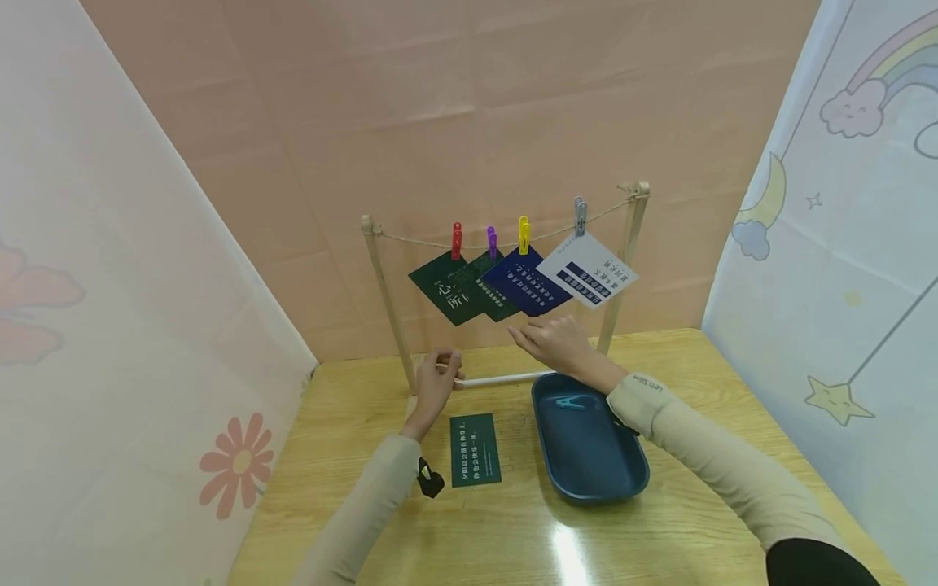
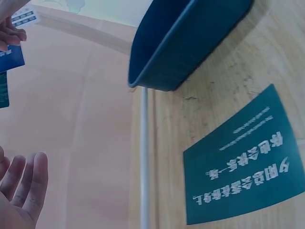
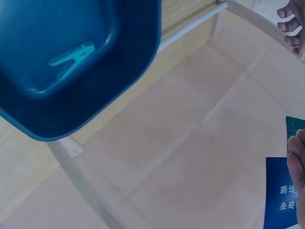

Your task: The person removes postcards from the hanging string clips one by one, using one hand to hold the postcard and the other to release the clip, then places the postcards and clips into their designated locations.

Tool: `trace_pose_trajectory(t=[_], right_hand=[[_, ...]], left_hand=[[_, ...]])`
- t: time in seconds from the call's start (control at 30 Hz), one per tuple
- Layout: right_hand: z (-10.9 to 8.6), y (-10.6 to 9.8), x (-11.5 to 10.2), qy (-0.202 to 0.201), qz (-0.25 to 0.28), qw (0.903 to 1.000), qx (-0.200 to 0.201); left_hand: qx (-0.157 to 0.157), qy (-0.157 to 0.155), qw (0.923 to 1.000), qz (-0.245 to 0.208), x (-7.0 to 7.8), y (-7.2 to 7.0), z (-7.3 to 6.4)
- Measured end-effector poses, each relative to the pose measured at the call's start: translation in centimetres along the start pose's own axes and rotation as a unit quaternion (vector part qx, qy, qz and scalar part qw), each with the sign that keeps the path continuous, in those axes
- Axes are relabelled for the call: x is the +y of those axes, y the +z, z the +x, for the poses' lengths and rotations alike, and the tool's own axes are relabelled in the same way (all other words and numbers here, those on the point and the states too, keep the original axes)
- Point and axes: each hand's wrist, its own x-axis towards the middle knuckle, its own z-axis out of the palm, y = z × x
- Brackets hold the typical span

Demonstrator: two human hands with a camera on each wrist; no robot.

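My left hand (image 1: 435, 381) is near the foot of the left wooden post, its fingers loosely bent and holding nothing visible. My right hand (image 1: 557, 346) hovers just below the hanging cards, in front of the navy card (image 1: 523, 281), with fingers bent and nothing seen in them. Several cards hang from a string: a dark green card (image 1: 443, 285) under a red clothespin (image 1: 457, 241), another green card (image 1: 506, 308) under a purple clothespin (image 1: 493, 242), the navy one under a yellow clothespin (image 1: 523, 235), and a white card (image 1: 586, 273) under a grey clothespin (image 1: 580, 218).
A green printed card (image 1: 475, 449) lies on the wooden table (image 1: 337, 488). Right of it stands a blue tray (image 1: 593, 493) with a teal clothespin (image 3: 71, 57) inside. The string runs between two wooden posts (image 1: 388, 301), joined low by a white rod (image 1: 506, 378).
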Motion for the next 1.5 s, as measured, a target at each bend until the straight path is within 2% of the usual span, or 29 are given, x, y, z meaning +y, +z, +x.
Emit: trace_pose_trajectory(t=[0.17,0.33,0.5,0.67,0.9,1.03,1.23,1.5], right_hand=[[1.0,-0.7,-0.1,-0.008,-0.002,0.9999,0.007],[2.6,-1.2,0.2,-0.013,-0.011,0.9990,0.041],[4.8,-2.2,0.1,-0.027,-0.010,0.9981,0.054],[6.7,-2.8,-0.1,-0.047,-0.006,0.9963,0.071],[8.9,-3.0,0.2,-0.076,0.011,0.9888,0.128],[9.8,-3.4,0.3,-0.087,0.022,0.9850,0.147],[10.9,-3.9,0.3,-0.078,0.022,0.9883,0.130],[12.6,-4.6,0.4,-0.056,-0.015,0.9932,0.101]], left_hand=[[0.016,0.001,0.9999,0.003,0.7,-0.2,0.7],[0.023,0.004,0.9997,0.004,1.2,0.0,0.8],[0.025,0.019,0.9995,0.004,1.1,0.4,0.8],[0.028,0.015,0.9995,0.000,1.0,0.4,1.2],[0.050,0.022,0.9983,0.020,-1.6,0.7,2.8],[0.066,0.018,0.9973,0.026,-1.9,0.8,3.3],[0.076,0.024,0.9964,0.026,-1.5,0.9,3.6],[0.069,0.036,0.9969,0.008,-1.0,1.0,3.9]])
